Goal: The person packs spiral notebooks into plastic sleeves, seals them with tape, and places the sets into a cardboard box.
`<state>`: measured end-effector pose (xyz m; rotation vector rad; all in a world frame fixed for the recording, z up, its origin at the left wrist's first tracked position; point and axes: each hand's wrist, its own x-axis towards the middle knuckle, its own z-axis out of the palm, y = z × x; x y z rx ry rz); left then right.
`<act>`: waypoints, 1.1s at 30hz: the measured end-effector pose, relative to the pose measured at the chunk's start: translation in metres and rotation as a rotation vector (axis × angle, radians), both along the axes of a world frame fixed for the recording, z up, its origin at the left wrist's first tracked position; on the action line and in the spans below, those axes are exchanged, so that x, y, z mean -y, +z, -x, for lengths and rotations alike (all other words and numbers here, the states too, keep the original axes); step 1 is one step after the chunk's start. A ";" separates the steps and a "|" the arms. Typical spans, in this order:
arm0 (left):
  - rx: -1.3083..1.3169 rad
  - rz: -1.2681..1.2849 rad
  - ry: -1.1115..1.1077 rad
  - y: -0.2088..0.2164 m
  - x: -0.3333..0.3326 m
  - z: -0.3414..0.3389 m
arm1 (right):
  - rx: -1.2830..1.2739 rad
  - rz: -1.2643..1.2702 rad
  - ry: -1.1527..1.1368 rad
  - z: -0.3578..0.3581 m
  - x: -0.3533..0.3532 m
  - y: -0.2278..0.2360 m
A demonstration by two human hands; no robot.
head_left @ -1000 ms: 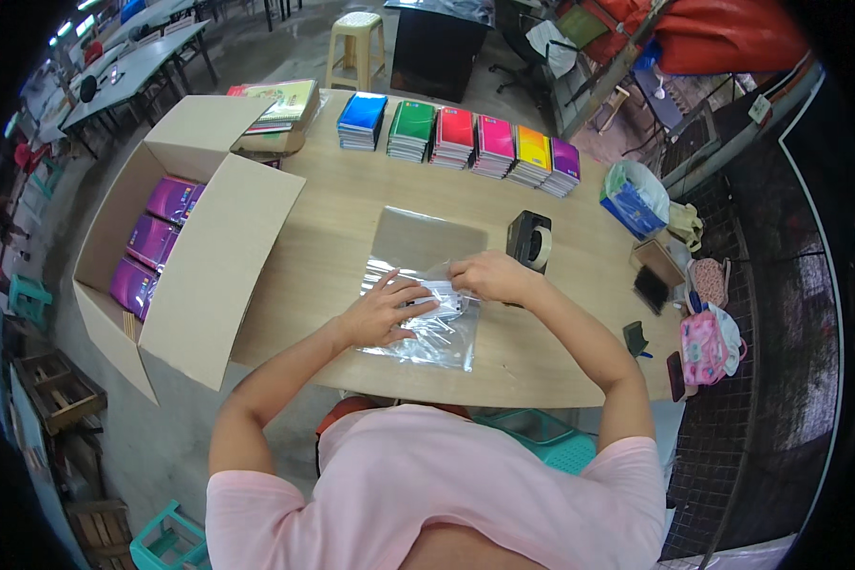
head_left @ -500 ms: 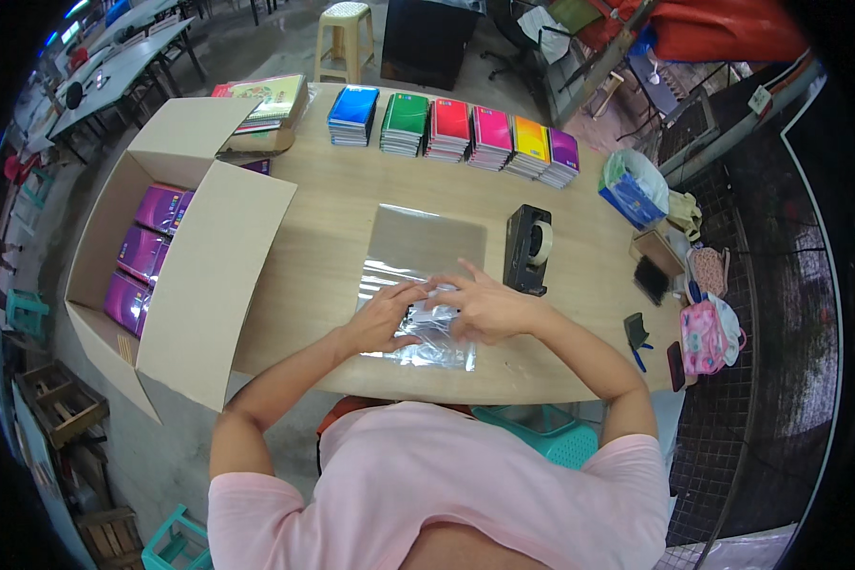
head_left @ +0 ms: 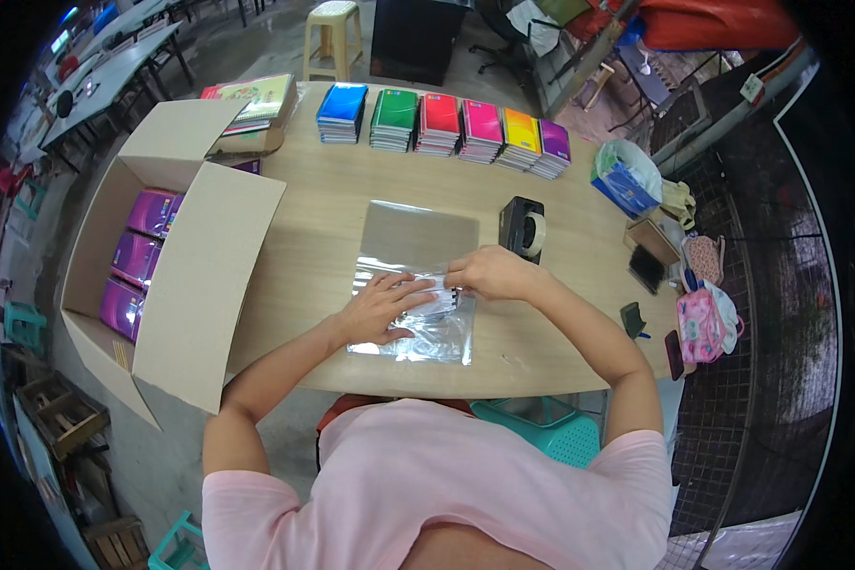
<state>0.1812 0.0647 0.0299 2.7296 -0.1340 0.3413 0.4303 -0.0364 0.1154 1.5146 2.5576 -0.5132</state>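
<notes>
A stack of clear plastic bags lies flat on the table in front of me. My left hand rests on it with the fingers spread, pressing the film down. Fingers closed, my right hand pinches the film near the stack's right side. Between the hands shows a small white piece with black marks along its edge, partly covered by my left fingers; its kind is unclear. Just beyond my right hand stands a black tape dispenser with a roll of tape.
Stacks of notebooks in blue, green, red, pink, yellow and purple line the far edge. An open cardboard box on the left holds purple packs. At right are a lined blue bin, a brush and a pink pouch.
My right hand has moved slightly up and right, its spread fingers closing into a pinch on the film. My left hand has flattened onto the bags.
</notes>
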 end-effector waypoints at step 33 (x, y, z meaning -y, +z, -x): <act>-0.168 0.000 -0.099 0.009 -0.009 -0.010 | -0.553 -0.296 -0.052 0.030 -0.020 -0.043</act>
